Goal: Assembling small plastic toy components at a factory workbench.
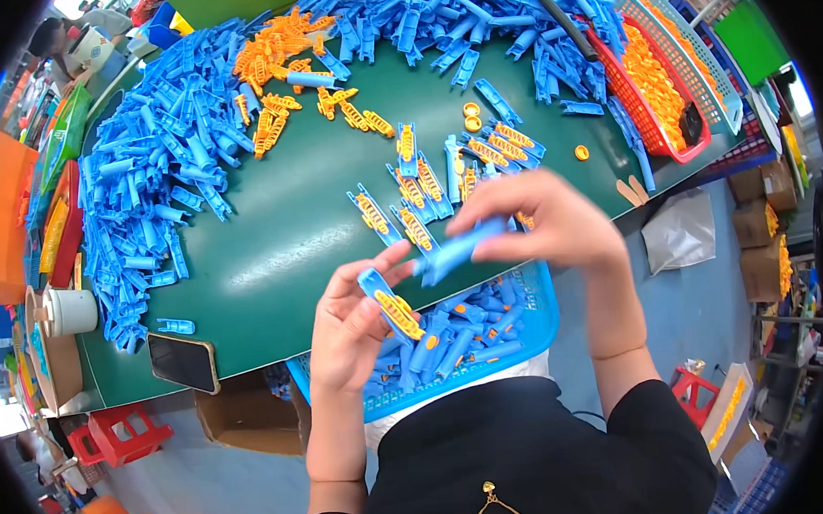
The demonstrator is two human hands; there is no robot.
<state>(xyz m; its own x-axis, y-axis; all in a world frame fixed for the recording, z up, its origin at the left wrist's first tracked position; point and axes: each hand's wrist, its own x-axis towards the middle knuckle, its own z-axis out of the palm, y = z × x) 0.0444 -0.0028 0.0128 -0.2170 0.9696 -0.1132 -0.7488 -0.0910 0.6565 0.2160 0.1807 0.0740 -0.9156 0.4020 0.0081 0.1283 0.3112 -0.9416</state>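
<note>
My left hand (pixel 343 333) holds a blue plastic half-shell (pixel 374 285) with a yellow ribbed insert (pixel 400 315) lying in it, between thumb and fingers. Just to its right, my right hand (pixel 549 214) grips a blue plastic shell piece (pixel 460 253), smeared by motion. The near end of that piece is close to my left fingertips; whether they touch I cannot tell. Beyond my hands, several blue half-shells with yellow inserts (pixel 412 229) lie on the green table (pixel 280 236). Under my hands, at the table's edge, a blue basket (pixel 547 315) holds many blue pieces with orange spots.
Loose blue shells (pixel 138 192) are heaped along the left and far sides, with orange inserts (pixel 275 45) among them. A red basket (pixel 621 83) of yellow-orange parts stands at the far right. Small yellow rings (pixel 471 116) lie mid-table. A phone (pixel 182 362) rests at the left front edge.
</note>
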